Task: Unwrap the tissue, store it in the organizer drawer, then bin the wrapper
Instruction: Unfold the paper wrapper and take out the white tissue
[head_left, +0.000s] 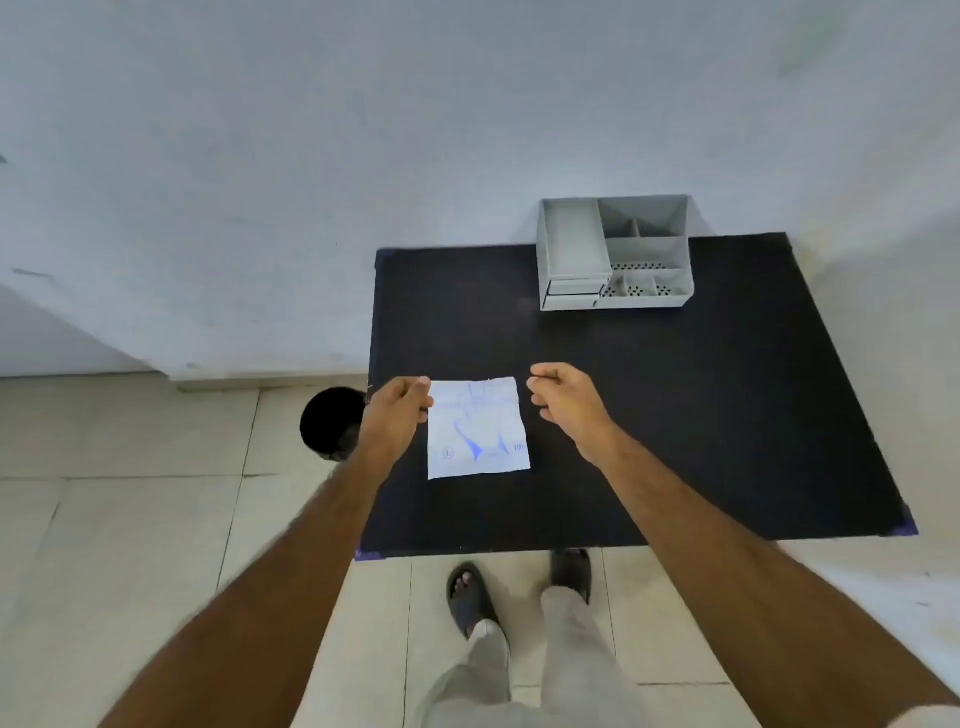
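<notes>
White paper with blue print, the wrapper (477, 428), lies flat on the black table (675, 415), near the front left part of it. The left hand (397, 410) is at the left edge of the wrapper, and its fingers are curled closed and pinch the upper left corner of the paper. The right hand (566, 402) is just beside the right edge of the wrapper, a little above the table, and does not touch the paper. Its fingers are bent inward, half closed, and it holds nothing that I can see. The tissue itself is not visible separately; I cannot tell if it is inside the wrapper.

At the far edge of the table, against the wall, stands the grey organizer (615, 254) with several open compartments and a small drawer (571, 299) at its lower left, which looks closed. On the tiled floor, just left of the table, stands a round black bin (330, 423).
</notes>
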